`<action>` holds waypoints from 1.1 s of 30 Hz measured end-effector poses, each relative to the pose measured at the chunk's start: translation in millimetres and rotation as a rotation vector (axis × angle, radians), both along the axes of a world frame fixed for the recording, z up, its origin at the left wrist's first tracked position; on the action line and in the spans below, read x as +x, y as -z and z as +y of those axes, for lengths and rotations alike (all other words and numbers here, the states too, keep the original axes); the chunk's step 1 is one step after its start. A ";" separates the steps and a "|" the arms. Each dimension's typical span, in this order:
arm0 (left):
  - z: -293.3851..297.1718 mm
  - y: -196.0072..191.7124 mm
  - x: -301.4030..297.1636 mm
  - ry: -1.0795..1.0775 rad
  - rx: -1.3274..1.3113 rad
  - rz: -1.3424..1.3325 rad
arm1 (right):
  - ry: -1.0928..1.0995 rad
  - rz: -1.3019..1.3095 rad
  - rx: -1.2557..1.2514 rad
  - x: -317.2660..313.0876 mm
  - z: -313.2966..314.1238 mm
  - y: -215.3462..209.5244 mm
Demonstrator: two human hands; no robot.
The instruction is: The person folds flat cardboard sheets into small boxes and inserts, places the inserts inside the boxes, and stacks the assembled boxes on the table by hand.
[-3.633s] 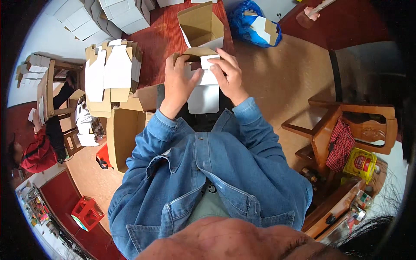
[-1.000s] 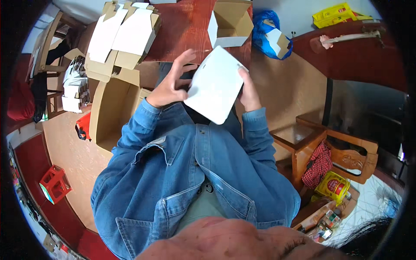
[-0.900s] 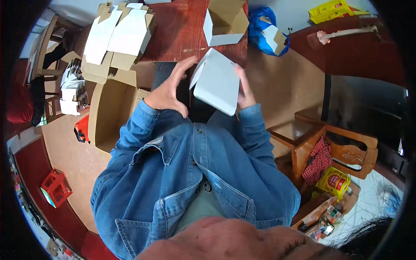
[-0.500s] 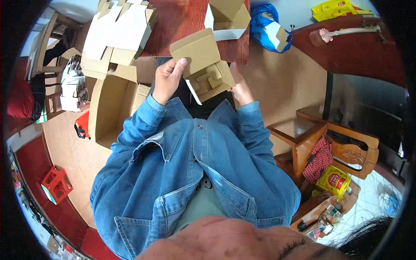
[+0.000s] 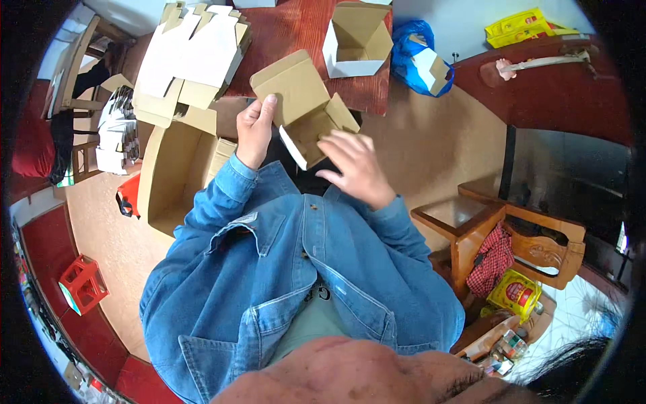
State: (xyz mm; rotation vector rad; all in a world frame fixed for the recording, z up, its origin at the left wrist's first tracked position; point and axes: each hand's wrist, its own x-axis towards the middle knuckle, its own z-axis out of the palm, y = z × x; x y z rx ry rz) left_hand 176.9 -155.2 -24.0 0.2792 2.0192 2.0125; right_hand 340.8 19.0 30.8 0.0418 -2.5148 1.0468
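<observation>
Over my lap is a small cardboard box point(image 5: 289, 87), brown inside and white outside, with its lid flap raised. My left hand point(image 5: 254, 131) pinches that flap at its left edge, thumb on the brown face. My right hand point(image 5: 356, 167) is at the box's opening, fingers stretched out and reaching over the near right wall; the fingertips' exact contact inside is hard to make out. Ahead on the table stands another box point(image 5: 358, 67) of the same kind, its top open. A stack of flattened white and brown boxes point(image 5: 192, 54) lies at the table's left.
The red wooden table point(image 5: 289, 27) ends just beyond my hands. Left of my lap sits a large open carton point(image 5: 178, 168). A blue plastic bag point(image 5: 407, 50) hangs by the table's right edge. Right stands a wooden chair point(image 5: 464, 229); a red stool point(image 5: 84, 283) is lower left.
My right hand has left the box's right outer side and come round to its opening. The box and my left hand have shifted slightly left; folded flaps inside now lie flatter.
</observation>
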 end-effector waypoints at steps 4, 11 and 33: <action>7.2 -7.6 3.3 -0.028 0.160 -0.131 | -0.045 0.053 0.549 -3.3 4.4 17.5; 36.3 -38.2 -25.0 0.153 0.008 0.012 | 0.046 -0.079 0.584 31.9 62.9 0.1; 129.5 -27.8 -77.3 0.266 -0.643 0.784 | 0.150 0.109 0.451 -103.5 118.5 0.4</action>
